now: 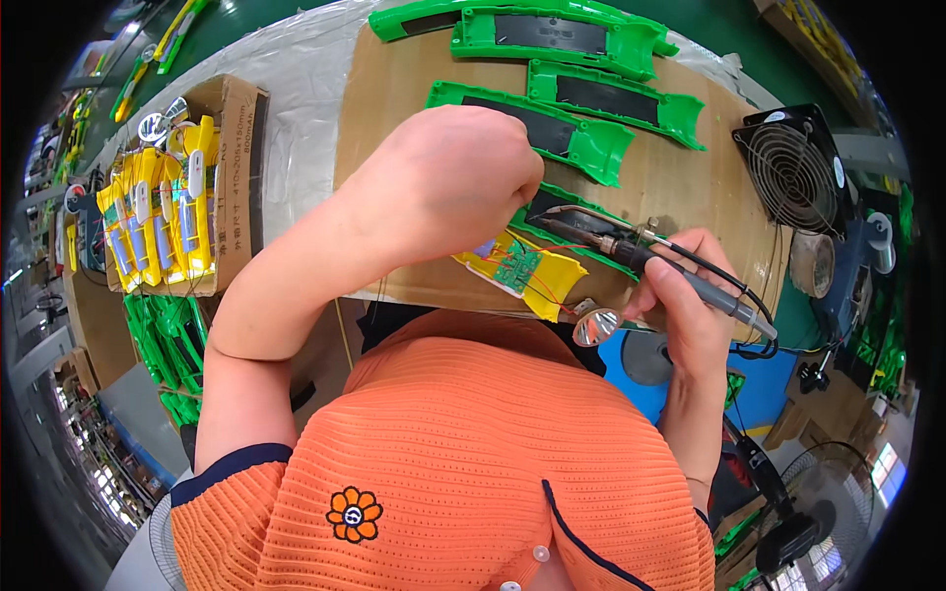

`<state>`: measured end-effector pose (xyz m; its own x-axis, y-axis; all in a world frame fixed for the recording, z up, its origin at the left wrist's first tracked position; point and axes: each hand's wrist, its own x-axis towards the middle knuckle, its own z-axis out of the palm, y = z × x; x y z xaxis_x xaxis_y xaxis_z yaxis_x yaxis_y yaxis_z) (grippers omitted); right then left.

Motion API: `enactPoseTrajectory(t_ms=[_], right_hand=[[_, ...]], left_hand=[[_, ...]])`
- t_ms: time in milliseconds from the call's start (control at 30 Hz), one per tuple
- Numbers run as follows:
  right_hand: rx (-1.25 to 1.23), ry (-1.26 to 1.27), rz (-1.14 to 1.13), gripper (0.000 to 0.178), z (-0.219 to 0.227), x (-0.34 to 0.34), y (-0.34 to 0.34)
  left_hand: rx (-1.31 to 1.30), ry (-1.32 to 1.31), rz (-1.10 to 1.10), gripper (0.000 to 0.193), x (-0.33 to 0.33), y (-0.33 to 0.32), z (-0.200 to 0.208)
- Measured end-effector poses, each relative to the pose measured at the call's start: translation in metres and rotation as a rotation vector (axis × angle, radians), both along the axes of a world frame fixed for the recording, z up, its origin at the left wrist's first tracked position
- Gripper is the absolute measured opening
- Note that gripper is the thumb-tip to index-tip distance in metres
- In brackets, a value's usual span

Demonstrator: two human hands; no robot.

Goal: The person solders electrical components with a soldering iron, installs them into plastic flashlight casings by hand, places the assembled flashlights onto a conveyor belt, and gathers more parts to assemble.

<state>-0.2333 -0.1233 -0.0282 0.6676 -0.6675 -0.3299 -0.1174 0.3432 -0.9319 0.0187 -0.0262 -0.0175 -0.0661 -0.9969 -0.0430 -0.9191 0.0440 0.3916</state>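
Note:
My right hand (690, 310) is wrapped round a soldering iron (631, 254), with its metal tip pointing left. A thin curved metal piece runs along the tip. Beneath the tip lies a yellow plastic housing (554, 286) with a small green circuit board (517, 266) in it. Red wires run from the board to a round silver reflector (596, 327) beside my right hand. My left hand (463, 172) hangs above the housing's left side, fingers curled and closed; what they hold is hidden beneath it. A green shell half (572, 219) lies just behind the housing.
More green shell halves (631, 103) with black panels lie at the back of the cardboard-covered table (680, 182). A black fan (793, 167) stands at the right, near a roll of tape (812, 264). At the left, a cardboard box (239, 187) holds several yellow housings (163, 212).

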Motion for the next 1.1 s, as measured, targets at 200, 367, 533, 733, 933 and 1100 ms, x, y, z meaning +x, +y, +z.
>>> enactPoseTrajectory(t_ms=[200, 367, 533, 733, 933, 1100], right_hand=[[0.004, -0.001, -0.008, 0.012, -0.002, 0.001, 0.0], [0.029, -0.047, -0.045, 0.013, -0.004, -0.005, 0.001], [0.034, -0.106, -0.096, 0.013, -0.006, -0.015, 0.0], [-0.052, -0.071, -0.162, 0.016, -0.008, -0.027, 0.005], [-0.037, -0.122, -0.201, 0.017, -0.01, -0.031, 0.008], [-0.015, -0.274, -0.219, 0.015, -0.02, -0.036, 0.008]], left_hand=[[0.016, 0.003, 0.0, 0.008, 0.0, -0.001, 0.0], [0.006, 0.012, -0.008, 0.007, 0.0, 0.001, -0.001], [0.045, -0.006, -0.02, 0.007, 0.002, -0.001, 0.001], [0.054, -0.054, -0.039, 0.008, 0.001, -0.001, 0.004], [0.041, -0.12, -0.05, 0.008, -0.001, 0.001, 0.011], [-0.007, -0.111, -0.061, 0.008, -0.003, 0.005, 0.015]])
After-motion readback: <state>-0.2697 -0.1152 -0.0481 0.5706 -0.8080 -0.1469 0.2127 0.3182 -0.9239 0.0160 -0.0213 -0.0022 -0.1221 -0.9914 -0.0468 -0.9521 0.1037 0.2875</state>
